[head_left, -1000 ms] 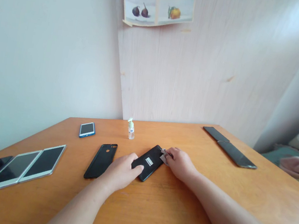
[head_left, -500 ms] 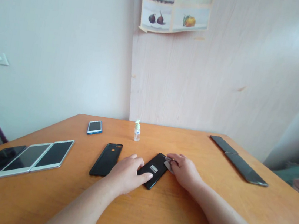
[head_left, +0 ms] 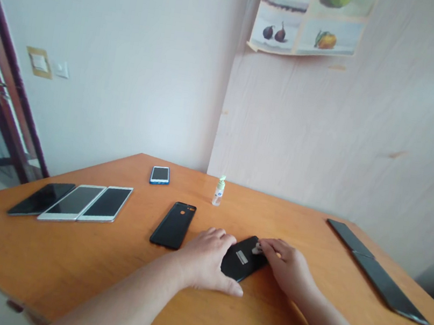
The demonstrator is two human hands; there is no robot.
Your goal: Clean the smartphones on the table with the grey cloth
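Observation:
A black phone (head_left: 252, 264) lies back up on the wooden table, a pale label on its back. My left hand (head_left: 208, 259) spans its left end, fingers on the far edge and thumb along the near side. My right hand (head_left: 286, 260) pinches a small whitish cloth (head_left: 257, 249) against the back near the upper right corner. Part of the phone is hidden under both hands. Left of my left hand, a black phone case (head_left: 174, 225) with cutouts lies apart.
Beyond the hands stands a small pump bottle (head_left: 218, 192). A phone with a blue rim (head_left: 160, 175) lies at the back left. Several tablets (head_left: 107, 205) lie side by side at left. Long dark flat pieces (head_left: 375, 273) lie near the right edge of the table (head_left: 121, 284).
The view has swung left and tilted. The phone is turned further clockwise, my left hand gripping its end more fully. The cloth now lies more over the phone's back.

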